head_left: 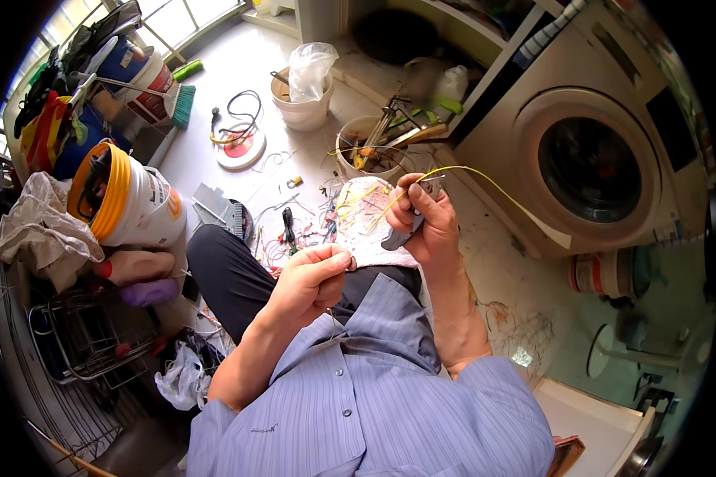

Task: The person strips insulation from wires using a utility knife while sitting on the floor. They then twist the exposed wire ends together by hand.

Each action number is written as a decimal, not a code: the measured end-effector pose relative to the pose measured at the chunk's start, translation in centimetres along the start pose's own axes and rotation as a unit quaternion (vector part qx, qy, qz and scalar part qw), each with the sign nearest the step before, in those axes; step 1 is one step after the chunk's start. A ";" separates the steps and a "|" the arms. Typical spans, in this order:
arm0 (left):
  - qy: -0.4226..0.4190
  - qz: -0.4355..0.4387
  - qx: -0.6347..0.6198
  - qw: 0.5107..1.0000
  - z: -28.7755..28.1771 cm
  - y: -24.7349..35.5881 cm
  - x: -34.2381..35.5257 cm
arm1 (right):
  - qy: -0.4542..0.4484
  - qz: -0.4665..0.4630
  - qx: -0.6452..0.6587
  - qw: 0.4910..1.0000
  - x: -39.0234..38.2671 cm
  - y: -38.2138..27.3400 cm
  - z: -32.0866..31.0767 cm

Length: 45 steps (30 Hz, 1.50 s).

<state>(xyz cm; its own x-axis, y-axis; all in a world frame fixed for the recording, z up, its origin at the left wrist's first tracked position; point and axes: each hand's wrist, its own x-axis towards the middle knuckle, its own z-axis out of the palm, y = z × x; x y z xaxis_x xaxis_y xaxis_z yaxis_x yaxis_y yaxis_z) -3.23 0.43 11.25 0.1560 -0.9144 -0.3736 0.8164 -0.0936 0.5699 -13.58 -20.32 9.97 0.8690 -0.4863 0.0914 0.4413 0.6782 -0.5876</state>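
Observation:
My right hand (428, 219) is raised over my lap, its thumb and fingers closed on a thin yellow wire (485, 176). The wire arcs off to the right, toward the washing machine. Under the same fingers sits a grey piece (395, 238) whose kind I cannot make out. Lower and to the left, my left hand (310, 277) is closed in a pinch. Something small and dark shows at its fingertips, too little to name. A pinkish cloth (374, 245) covers my knee beneath the right hand, with yellow wire bits (356, 205) lying on it.
Loose wire scraps (314, 222) litter the floor ahead, near a black-handled tool (288, 226). Beyond stand a tool bucket (348, 163), a white bucket (304, 115) and a coiled cable (243, 115). A washing machine (525, 103) is on the right; a yellow-rimmed bucket (155, 211) on the left.

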 end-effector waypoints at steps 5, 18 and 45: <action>0.066 0.049 0.110 0.990 0.6 -0.6 1.7 | 0.112 -0.011 -0.080 0.990 -0.2 -1.0 -1.8; 0.132 0.510 0.702 0.480 0.6 -1.0 8.0 | 0.284 -0.048 -0.149 0.946 0.6 -4.8 -4.4; 0.272 0.083 0.533 0.797 -6.5 -5.2 18.1 | 0.129 -0.103 -0.724 0.669 0.0 4.7 -12.3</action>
<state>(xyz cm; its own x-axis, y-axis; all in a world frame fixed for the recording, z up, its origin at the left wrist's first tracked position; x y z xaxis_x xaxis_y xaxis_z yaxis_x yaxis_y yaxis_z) -1.02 -13.10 -3.24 0.6680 -0.6696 -0.3246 -0.1310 -0.5352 0.8345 -14.22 -23.96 -2.72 0.6730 -0.6931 0.2584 -0.2966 -0.5729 -0.7641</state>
